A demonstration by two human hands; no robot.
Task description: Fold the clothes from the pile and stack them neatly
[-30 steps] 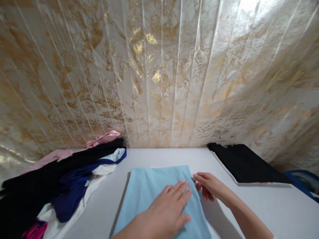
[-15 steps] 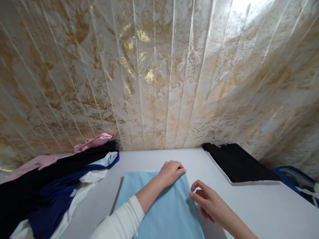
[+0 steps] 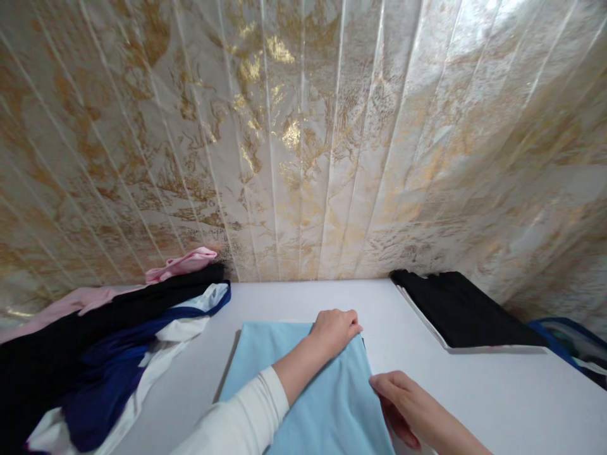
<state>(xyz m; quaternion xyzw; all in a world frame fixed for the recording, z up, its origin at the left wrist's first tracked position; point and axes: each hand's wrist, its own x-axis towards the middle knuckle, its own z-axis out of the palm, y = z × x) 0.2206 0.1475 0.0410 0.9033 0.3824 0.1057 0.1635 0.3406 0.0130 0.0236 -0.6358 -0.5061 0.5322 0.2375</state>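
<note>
A folded light blue cloth lies on the white table in front of me. My left hand, in a white sleeve, reaches across the cloth and its curled fingers pinch the far right corner. My right hand rests at the cloth's right edge, nearer to me. Its fingers curl under that edge and take hold of it.
A heap of black, navy, white and pink clothes covers the table's left side. A folded black garment lies at the back right. A wall of cream and gold panels rises behind the table. Something blue sits past the right edge.
My left hand went from lying flat near me to the cloth's far right corner, where it closed. My right hand slid back along the right edge toward me.
</note>
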